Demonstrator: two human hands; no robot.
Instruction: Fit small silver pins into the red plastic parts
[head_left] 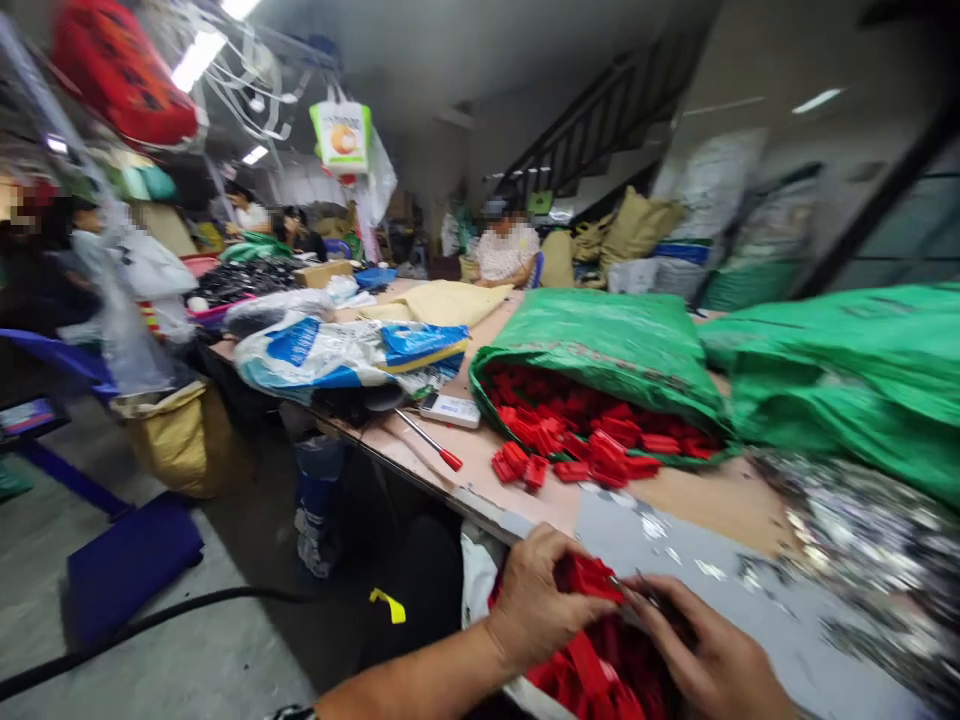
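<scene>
Red plastic piece (592,578) seemingly between both hands (622,625)

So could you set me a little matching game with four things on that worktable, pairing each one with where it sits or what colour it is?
Things:
1. red plastic piece
2. green sack
3. screwdriver
4. white remote-like device

Places:
A. lying open on its side, red parts spilling out
B. pinched between the left hand and the right hand
C. flat on the table, just beyond the red-tipped tool
D. near the table's front edge, its red tip pointing toward the spilled parts

Pairs: 1-B, 2-A, 3-D, 4-C
</scene>
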